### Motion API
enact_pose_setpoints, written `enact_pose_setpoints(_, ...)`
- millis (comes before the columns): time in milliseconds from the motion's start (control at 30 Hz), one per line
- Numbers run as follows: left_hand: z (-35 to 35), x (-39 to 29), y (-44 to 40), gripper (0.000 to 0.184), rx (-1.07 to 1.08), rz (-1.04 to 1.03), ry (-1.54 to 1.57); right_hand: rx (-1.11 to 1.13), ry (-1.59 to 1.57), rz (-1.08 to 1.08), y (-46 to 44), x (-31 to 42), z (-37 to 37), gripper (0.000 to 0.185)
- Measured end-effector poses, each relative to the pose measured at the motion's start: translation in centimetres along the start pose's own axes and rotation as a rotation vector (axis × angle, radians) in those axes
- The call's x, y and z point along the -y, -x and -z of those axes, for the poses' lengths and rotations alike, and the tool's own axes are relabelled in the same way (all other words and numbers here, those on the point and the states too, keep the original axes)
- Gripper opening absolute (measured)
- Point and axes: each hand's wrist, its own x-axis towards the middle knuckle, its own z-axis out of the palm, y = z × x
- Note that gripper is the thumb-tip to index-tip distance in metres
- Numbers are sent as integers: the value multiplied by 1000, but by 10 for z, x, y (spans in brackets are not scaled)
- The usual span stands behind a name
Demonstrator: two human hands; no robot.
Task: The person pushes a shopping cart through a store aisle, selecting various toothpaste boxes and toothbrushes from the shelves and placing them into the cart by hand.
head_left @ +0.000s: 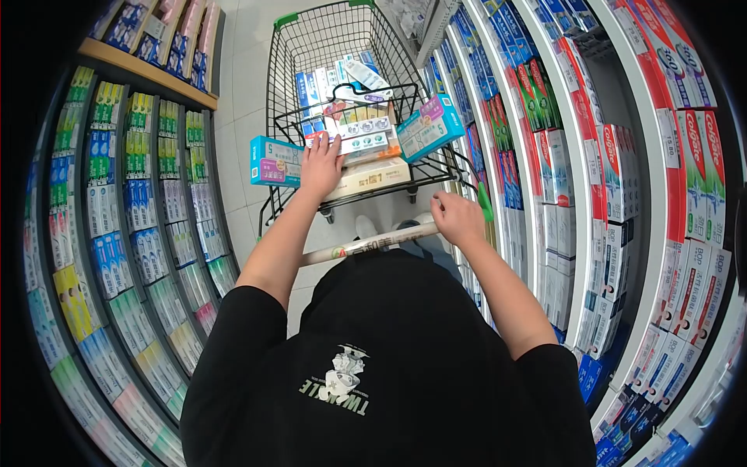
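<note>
A shopping cart of dark wire with green corners stands in front of me, its pale handle crossing near my body. My right hand is closed around the right end of that handle. Inside the cart, my left hand rests with fingers stretched out on the toothpaste boxes, touching the near edge of the pile. One teal box sticks out left of this hand; another teal box leans over the cart's right side. A cream box lies nearest me, below white boxes.
Shelves of toothbrush packs line the left side. Toothpaste shelves rise close on the right, with red Colgate boxes and white boxes. A tiled floor runs along the aisle beside the cart.
</note>
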Motion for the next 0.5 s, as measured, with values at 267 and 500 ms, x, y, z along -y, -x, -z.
enact_pose_setpoints(267, 9, -16, 3, 46, 60, -123, 210, -68, 17, 32, 2, 1, -2, 23)
enact_pose_setpoints(500, 13, -23, -6, 55, 36, -2, 101, -81, 28, 48, 4, -3, -5, 26)
